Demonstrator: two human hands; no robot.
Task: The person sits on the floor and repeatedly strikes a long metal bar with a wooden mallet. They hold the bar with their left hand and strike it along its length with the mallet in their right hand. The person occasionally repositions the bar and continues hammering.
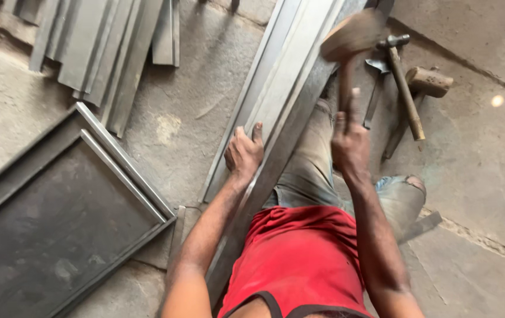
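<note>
My left hand (243, 154) lies flat on a long folded sheet-metal strip (276, 94) that runs from my lap up to the top of the view. My right hand (349, 141) grips the handle of a wooden mallet (352, 35), raised above the strip and blurred by motion. I sit on the floor in a red shirt and torn jeans, with the strip beside my left leg.
A steel hammer (404, 82) and a second wooden mallet (429, 81) lie on the concrete at the right. A dark metal tray frame (64, 224) rests at the lower left. Several bent metal strips (99, 47) are stacked at the upper left.
</note>
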